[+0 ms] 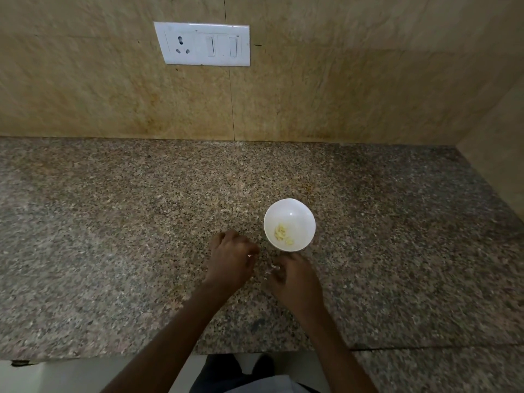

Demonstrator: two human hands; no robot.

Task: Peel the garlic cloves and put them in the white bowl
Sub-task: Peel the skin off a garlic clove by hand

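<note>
Head view, looking down: we see a person's two hands held low over a speckled granite tabletop (113, 222), on the near side of a white bowl (300, 214). The bowl stands upright on the tabletop, right of centre, and holds a few peeled garlic cloves (281, 232), pale yellow, gathered on its near-left side. The left hand (231, 259) lies to the near left of the bowl, back up, fingers curled down toward the stone; a white fleck (249, 255) shows at its fingertips. The right hand (296, 279) sits just near of the bowl's rim, fingers bent inward, with a pale papery scrap (272, 268) at their tips. The hands are close but apart, a strip of tabletop between them. Blur hides the fingertips, so we cannot tell whether either hand pinches a clove or skin or merely touches it. Both bare forearms reach in from the near edge. Behind the tabletop rises a tan stone-patterned wall (340, 80), carrying a white switch plate (202, 43) with one socket and two switches, far and left of the bowl.
</note>
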